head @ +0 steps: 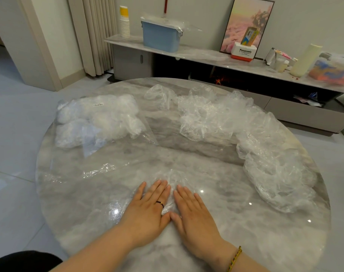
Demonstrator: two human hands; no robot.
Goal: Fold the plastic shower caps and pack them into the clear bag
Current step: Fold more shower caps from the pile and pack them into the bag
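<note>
A clear plastic shower cap (pixel 108 185) lies spread flat on the near part of the round marble table (pixel 216 154). My left hand (pixel 147 209) and my right hand (pixel 192 211) press on it side by side, palms down, fingers straight, thumbs touching. A clear bag (pixel 96 120) holding several white folded caps lies at the far left of the table. A loose heap of crumpled clear shower caps (pixel 245 138) curves along the table's far and right side.
Behind the table runs a low cabinet (pixel 186 54) with a blue lidded box (pixel 160 36), stacked paper cups (pixel 124 26), a framed picture (pixel 247 22) and small boxes. A curtain (pixel 96 34) hangs at the back left. Pale floor tiles surround the table.
</note>
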